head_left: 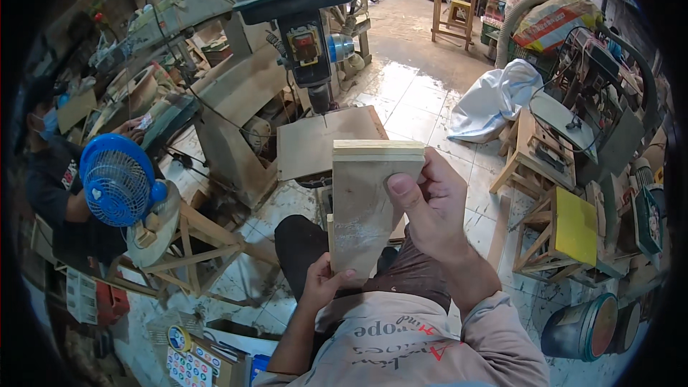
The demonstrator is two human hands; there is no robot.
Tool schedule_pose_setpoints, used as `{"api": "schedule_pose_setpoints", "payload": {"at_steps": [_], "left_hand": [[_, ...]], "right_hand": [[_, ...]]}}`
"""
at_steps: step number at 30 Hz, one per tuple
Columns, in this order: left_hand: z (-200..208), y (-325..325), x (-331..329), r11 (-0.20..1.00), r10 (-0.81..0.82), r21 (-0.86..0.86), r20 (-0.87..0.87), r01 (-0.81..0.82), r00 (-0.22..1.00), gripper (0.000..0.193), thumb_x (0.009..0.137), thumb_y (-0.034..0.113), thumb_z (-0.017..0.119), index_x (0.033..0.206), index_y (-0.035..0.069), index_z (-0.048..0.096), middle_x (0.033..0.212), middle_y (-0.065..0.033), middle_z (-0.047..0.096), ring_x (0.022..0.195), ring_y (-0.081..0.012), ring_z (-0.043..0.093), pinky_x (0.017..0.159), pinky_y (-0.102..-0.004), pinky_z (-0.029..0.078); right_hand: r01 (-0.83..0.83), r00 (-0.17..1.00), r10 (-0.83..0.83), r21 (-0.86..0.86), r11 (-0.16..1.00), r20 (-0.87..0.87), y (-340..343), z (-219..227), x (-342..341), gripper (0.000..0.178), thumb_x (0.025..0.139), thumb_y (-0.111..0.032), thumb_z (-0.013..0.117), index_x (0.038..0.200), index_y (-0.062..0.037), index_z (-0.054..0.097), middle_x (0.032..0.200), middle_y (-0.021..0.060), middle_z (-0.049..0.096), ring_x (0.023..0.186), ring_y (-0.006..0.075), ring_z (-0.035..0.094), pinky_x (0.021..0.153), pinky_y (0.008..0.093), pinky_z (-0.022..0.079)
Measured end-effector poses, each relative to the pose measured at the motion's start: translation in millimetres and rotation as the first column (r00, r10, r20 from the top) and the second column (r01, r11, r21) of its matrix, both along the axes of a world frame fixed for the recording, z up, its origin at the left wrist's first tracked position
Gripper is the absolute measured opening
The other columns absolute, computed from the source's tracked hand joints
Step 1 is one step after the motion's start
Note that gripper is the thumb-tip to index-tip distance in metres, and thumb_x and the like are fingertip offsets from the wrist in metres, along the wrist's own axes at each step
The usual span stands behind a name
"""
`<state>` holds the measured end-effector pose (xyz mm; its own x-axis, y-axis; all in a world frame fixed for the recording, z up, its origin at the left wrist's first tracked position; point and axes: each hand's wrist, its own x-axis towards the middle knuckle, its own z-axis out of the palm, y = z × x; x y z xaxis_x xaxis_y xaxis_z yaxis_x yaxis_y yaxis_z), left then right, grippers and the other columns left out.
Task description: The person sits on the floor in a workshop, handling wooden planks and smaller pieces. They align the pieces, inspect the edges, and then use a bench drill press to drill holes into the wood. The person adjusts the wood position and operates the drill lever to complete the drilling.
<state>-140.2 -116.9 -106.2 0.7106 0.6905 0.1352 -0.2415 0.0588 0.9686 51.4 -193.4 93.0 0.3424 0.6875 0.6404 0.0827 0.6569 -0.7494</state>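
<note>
In front of my body I hold a stack of flat wooden boards [362,204] tilted upright, their layered pale end edges facing up. My right hand [433,211] is closed on the upper right side, thumb pressed on the broad face and fingers behind it. Lower down, my left hand [325,283] grips the bottom left end, its thumb across the face. Most fingers of both hands are hidden by the wood. Just beyond the boards stands a bench drill [294,18], with its chuck [322,99] above a flat wooden board [312,145] on its table.
To the left a blue fan [118,180] stands on a wooden stool, beside a masked person [46,165] at work. On the right are a yellow-topped stool [575,226], a white sack [494,104] and a dark bucket [580,328]. A wooden table [462,0] stands far back.
</note>
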Motion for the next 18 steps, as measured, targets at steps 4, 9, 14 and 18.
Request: {"api": "schedule_pose_setpoints", "payload": {"at_steps": [4,9,14,18], "left_hand": [[-2,1,-2,0.999,0.032,0.028,-0.007,-0.031,0.999,0.022,0.084,0.003,0.071,0.102,0.001,0.059,0.093,-0.0032,0.063,0.087,-0.0075,0.057,0.077,-0.0241,0.047],[16,4,-6,0.991,0.009,0.133,-0.192,0.017,0.981,0.022,0.084,0.01,0.072,0.101,0.0,0.062,0.084,-0.0006,0.063,0.077,-0.0039,0.054,0.067,-0.0215,0.044],[53,10,-20,0.942,0.144,0.332,-0.284,-0.044,0.948,0.022,0.084,0.015,0.073,0.098,-0.001,0.065,0.075,-0.0004,0.063,0.068,-0.0025,0.05,0.06,-0.0214,0.043],[76,25,-35,0.835,0.289,0.548,-0.367,-0.046,0.884,0.02,0.084,0.013,0.07,0.1,0.003,0.066,0.079,-0.0092,0.067,0.067,-0.0144,0.062,0.062,-0.0271,0.048]], "right_hand": [[0.013,0.997,-0.01,0.042,0.999,-0.083,4,1,-2,0.03,0.095,-0.017,0.06,0.115,0.0046,0.054,0.1,0.0085,0.066,0.09,0.0076,0.06,0.077,0.0213,0.049],[0.175,0.938,-0.131,0.114,0.978,-0.32,20,-2,30,0.033,0.095,-0.023,0.06,0.115,0.0033,0.055,0.101,0.0079,0.065,0.089,0.0097,0.06,0.08,0.0226,0.049],[0.22,0.904,-0.177,0.069,0.973,-0.389,13,-10,73,0.042,0.093,-0.017,0.062,0.129,0.0,0.048,0.123,0.0123,0.057,0.112,0.0199,0.055,0.096,0.032,0.045],[0.646,0.647,-0.711,0.298,0.703,0.275,12,-6,66,0.066,0.083,-0.013,0.072,0.139,-0.0014,0.038,0.141,0.0151,0.044,0.132,0.026,0.039,0.111,0.0374,0.031]]}}
